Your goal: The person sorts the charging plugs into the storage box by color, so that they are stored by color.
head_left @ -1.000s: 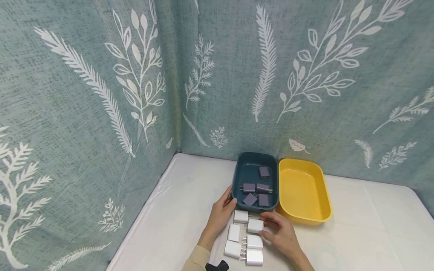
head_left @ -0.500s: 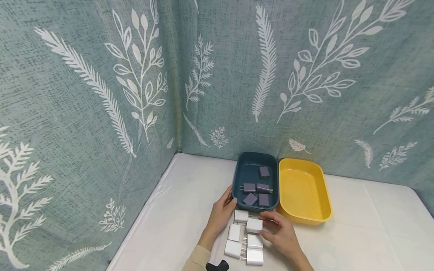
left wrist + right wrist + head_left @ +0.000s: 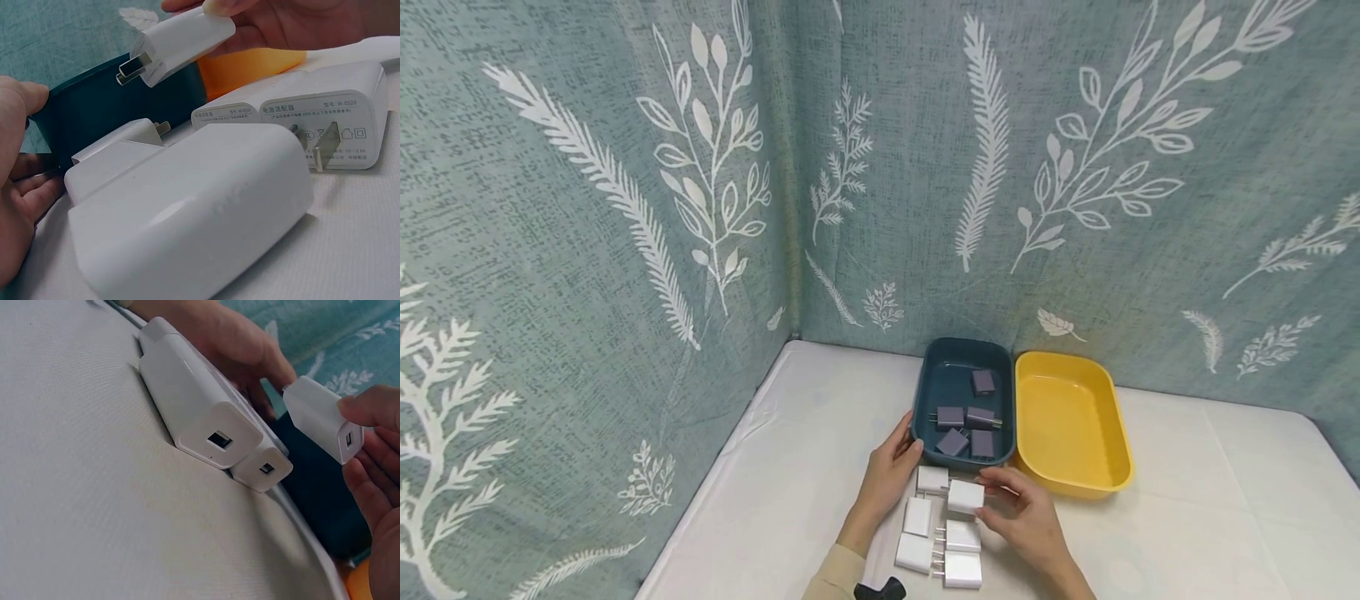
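My right hand pinches a white USB wall charger between thumb and fingers. In the left wrist view this charger is raised above the table with its metal prongs facing left; its USB port faces the palm in the right wrist view. My left hand holds the near left corner of a dark blue bin, thumb at the wall. Several purple-grey chargers lie inside that bin. More white chargers lie in two rough columns on the table between my hands.
A yellow bin stands against the blue bin's right side. White cloth covers the table. A green patterned curtain hangs behind and along the left. A small black object shows at the bottom edge.
The white charger in my right hand has tilted slightly and risen a little. My left hand stays at the blue bin.
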Motion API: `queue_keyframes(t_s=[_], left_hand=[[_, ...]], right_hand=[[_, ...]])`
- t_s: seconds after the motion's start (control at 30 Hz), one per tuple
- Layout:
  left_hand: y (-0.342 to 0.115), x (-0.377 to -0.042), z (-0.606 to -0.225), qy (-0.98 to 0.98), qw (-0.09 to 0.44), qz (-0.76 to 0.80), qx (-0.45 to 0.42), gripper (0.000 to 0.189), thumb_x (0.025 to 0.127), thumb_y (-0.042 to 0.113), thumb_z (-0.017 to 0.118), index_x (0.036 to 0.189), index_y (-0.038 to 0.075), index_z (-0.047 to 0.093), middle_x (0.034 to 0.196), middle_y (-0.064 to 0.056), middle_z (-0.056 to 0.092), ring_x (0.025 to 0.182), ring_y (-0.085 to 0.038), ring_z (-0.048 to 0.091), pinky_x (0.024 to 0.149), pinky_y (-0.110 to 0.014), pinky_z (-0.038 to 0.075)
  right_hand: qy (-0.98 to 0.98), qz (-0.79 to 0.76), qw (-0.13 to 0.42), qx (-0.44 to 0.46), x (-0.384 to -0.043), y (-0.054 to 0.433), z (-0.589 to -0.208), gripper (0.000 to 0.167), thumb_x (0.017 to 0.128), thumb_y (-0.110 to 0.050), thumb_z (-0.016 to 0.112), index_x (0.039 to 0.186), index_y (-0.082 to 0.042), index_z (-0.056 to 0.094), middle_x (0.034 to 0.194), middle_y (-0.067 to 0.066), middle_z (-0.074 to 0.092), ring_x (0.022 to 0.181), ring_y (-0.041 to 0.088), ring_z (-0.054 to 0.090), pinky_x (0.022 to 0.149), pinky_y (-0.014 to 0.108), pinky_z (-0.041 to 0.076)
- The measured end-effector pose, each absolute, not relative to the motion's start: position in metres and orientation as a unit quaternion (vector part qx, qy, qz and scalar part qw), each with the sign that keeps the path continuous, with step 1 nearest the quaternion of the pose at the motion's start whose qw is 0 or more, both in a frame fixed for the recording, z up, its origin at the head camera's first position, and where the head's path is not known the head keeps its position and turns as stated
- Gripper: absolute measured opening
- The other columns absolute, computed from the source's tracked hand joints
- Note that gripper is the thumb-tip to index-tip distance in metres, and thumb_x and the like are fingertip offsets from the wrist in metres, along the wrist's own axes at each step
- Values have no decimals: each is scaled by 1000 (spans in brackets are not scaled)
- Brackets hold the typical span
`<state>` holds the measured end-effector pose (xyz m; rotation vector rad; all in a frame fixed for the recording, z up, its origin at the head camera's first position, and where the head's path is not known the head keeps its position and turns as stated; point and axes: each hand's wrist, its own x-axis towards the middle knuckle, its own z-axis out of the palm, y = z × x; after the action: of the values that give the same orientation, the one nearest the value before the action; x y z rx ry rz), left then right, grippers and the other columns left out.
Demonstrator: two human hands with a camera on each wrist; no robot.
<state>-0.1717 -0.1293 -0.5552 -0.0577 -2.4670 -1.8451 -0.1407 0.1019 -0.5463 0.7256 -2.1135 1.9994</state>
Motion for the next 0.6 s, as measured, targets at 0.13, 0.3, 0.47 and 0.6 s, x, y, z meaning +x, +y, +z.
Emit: queue_keyframes(t_s=[0.13,0.3,0.47,0.6], left_hand=[[-129,-171,-555,-798,22,-601,-10,56,100,41,52,152,30,34,152,-4,43,137,-22,47,113,-33,42],[-129,-170,-553,-797,18,-603,-7,58,99,42,52,152,29,34,153,-4,43,137,-20,47,113,-32,42],[-128,-170,-553,-798,20,-602,-7,58,99,42,52,152,28,34,152,-5,44,137,-21,48,112,-33,42],[-128,-169,-552,-800,19,-599,-4,57,99,42,52,152,29,34,152,-4,44,137,-20,48,112,-32,42]], right_hand=[[-717,657,69,223,-141,103,-544,52,64,16,80,112,14,62,104,28,64,97,8,68,86,24,59],[-748,638,53,173,-141,106,-538,52,64,12,82,112,10,64,107,24,67,96,6,67,87,20,58],[-758,633,53,147,-143,110,-531,51,64,11,82,112,6,65,108,19,68,96,4,66,88,19,58],[-748,637,83,168,-143,113,-530,50,63,16,80,111,9,64,106,25,66,96,2,66,87,20,58]])
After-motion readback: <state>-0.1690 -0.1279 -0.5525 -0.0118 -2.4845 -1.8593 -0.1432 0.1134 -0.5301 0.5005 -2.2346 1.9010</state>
